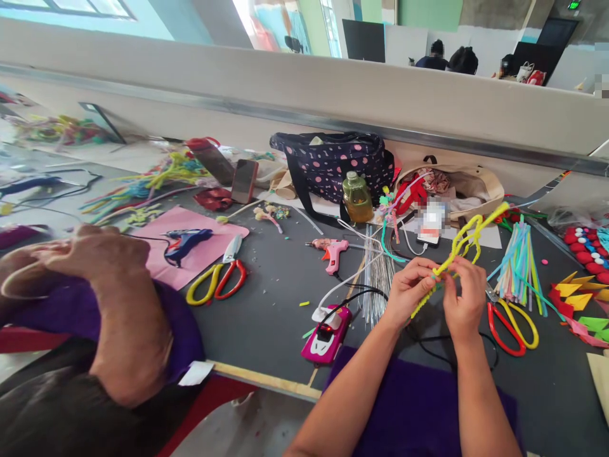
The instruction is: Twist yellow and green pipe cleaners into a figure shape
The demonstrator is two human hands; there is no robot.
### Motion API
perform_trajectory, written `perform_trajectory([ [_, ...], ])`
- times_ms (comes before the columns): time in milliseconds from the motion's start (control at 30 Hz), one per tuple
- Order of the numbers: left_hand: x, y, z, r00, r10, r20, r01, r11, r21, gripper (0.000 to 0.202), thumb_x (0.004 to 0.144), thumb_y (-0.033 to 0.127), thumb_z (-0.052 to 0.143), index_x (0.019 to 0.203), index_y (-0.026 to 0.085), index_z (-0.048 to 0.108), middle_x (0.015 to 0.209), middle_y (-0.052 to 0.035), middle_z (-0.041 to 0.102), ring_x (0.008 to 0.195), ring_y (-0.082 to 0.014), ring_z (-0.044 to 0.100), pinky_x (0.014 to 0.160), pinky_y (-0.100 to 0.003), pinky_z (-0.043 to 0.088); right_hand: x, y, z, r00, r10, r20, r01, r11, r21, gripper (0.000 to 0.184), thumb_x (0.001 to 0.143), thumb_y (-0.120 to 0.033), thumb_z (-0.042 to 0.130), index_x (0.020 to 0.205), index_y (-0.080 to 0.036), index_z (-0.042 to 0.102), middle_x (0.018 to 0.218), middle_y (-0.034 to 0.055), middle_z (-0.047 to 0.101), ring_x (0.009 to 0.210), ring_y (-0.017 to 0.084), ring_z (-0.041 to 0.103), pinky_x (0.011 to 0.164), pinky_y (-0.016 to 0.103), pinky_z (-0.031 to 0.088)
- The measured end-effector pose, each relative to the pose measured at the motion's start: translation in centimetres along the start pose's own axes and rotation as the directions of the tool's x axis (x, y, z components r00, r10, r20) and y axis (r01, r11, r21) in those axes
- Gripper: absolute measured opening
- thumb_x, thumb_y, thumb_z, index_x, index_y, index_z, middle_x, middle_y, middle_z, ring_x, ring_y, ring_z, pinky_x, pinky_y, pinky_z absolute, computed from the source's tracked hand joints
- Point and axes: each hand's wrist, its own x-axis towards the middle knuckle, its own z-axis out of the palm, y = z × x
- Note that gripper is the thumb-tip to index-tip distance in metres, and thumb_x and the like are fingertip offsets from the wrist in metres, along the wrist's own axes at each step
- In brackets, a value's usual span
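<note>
Both of my hands pinch a yellow pipe cleaner that is bent into loops, held up over the table edge. My left hand grips it between thumb and fingers, and one end pokes out below. Close beside it, my right hand is closed on the looped part. To the right of my hands lie scissors with red and yellow handles, next to a bundle of pastel pipe cleaners. On the left is a bunch of silvery wires. A pink glue gun lies beyond them.
A magenta power strip with plugged cables sits near the front edge. Behind stand a bottle of yellowish liquid, a dark patterned bag and a phone. At left, a co-worker's arm rests by a blue glue gun and scissors.
</note>
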Motion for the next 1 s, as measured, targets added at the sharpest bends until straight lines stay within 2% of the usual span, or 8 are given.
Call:
perform_trajectory([
  [67, 0.0, -0.3, -0.1, 0.999, -0.018, -0.031, 0.018, 1.000, -0.004, 0.013, 0.076, 0.033, 0.074, 0.076, 0.020, 0.076, 0.095, -0.0076, 0.062, 0.089, -0.0189, 0.057, 0.079, -0.030, 0.045, 0.0, 0.3, 0.0, 0.985, 0.131, -0.112, -0.122, 0.989, 0.079, 0.017, 0.090, -0.028, 0.057, 0.105, -0.021, 0.062, 0.109, 0.0106, 0.067, 0.095, 0.022, 0.061, 0.082, 0.039, 0.049],
  [167, 0.1, -0.7, -0.2, 0.997, -0.038, -0.066, 0.037, 0.999, -0.012, 0.016, 0.075, 0.036, 0.075, 0.074, 0.020, 0.076, 0.094, -0.0072, 0.062, 0.088, -0.0187, 0.056, 0.077, -0.029, 0.045, 0.1, 0.9, -0.1, 0.912, 0.343, -0.225, -0.303, 0.933, 0.194, 0.022, 0.088, -0.035, 0.060, 0.103, -0.019, 0.063, 0.097, 0.0085, 0.066, 0.077, 0.017, 0.060, 0.072, 0.033, 0.049],
  [300, 0.1, -0.7, -0.1, 0.998, -0.032, -0.056, 0.033, 0.999, 0.015, 0.018, 0.074, 0.038, 0.075, 0.074, 0.019, 0.076, 0.093, -0.0078, 0.062, 0.088, -0.0189, 0.057, 0.078, -0.030, 0.045, 0.4, 1.4, -0.4, 0.853, 0.478, -0.211, -0.408, 0.862, 0.302, 0.029, 0.085, -0.042, 0.061, 0.101, -0.018, 0.065, 0.086, 0.0062, 0.064, 0.076, 0.016, 0.059, 0.068, 0.029, 0.049],
  [500, -0.1, -0.3, 0.3, 0.995, -0.017, 0.100, 0.013, 0.999, 0.037, 0.018, 0.077, 0.036, 0.074, 0.077, 0.018, 0.076, 0.090, -0.0085, 0.063, 0.083, -0.0179, 0.057, 0.076, -0.030, 0.045, 0.7, 2.0, -0.6, 0.789, 0.599, -0.138, -0.489, 0.748, 0.450, 0.046, 0.079, -0.042, 0.067, 0.118, -0.017, 0.063, 0.078, 0.0018, 0.060, 0.069, 0.014, 0.056, 0.061, 0.026, 0.047],
  [600, -0.2, -0.4, 0.5, 0.983, -0.045, 0.176, 0.040, 0.999, 0.031, 0.017, 0.077, 0.035, 0.073, 0.078, 0.018, 0.076, 0.089, -0.0086, 0.063, 0.080, -0.0170, 0.057, 0.073, -0.029, 0.045, 0.8, 2.5, -0.9, 0.765, 0.636, -0.101, -0.517, 0.700, 0.493, 0.039, 0.077, -0.040, 0.070, 0.108, -0.017, 0.067, 0.078, 0.0011, 0.061, 0.066, 0.013, 0.054, 0.058, 0.025, 0.044],
  [700, -0.2, -0.5, 0.5, 0.981, -0.047, 0.189, 0.039, 0.998, 0.045, 0.019, 0.078, 0.036, 0.073, 0.078, 0.017, 0.076, 0.089, -0.0090, 0.063, 0.080, -0.0173, 0.057, 0.072, -0.029, 0.044, 0.9, 2.6, -1.2, 0.781, 0.605, -0.157, -0.491, 0.749, 0.444, 0.025, 0.078, -0.040, 0.069, 0.088, -0.017, 0.070, 0.081, 0.0036, 0.064, 0.068, 0.014, 0.055, 0.057, 0.025, 0.043],
  [833, 0.0, -0.5, 0.4, 0.991, -0.018, 0.132, 0.010, 0.998, 0.061, 0.019, 0.077, 0.036, 0.073, 0.075, 0.017, 0.075, 0.088, -0.0081, 0.063, 0.082, -0.0177, 0.057, 0.075, -0.030, 0.044, 1.1, 1.8, -1.5, 0.812, 0.511, -0.282, -0.366, 0.822, 0.436, 0.022, 0.077, -0.040, 0.070, 0.077, -0.018, 0.069, 0.088, 0.0058, 0.065, 0.069, 0.015, 0.058, 0.052, 0.025, 0.041],
  [1000, 0.0, -0.4, 0.3, 0.999, -0.015, 0.031, 0.013, 0.999, 0.042, 0.021, 0.075, 0.038, 0.075, 0.072, 0.017, 0.073, 0.089, -0.0066, 0.064, 0.083, -0.0173, 0.058, 0.079, -0.030, 0.044, 1.4, 0.8, -1.5, 0.751, 0.597, -0.282, -0.388, 0.744, 0.544, 0.023, 0.084, -0.039, 0.062, 0.080, -0.017, 0.065, 0.082, 0.0053, 0.071, 0.049, 0.009, 0.052, 0.042, 0.022, 0.035],
])
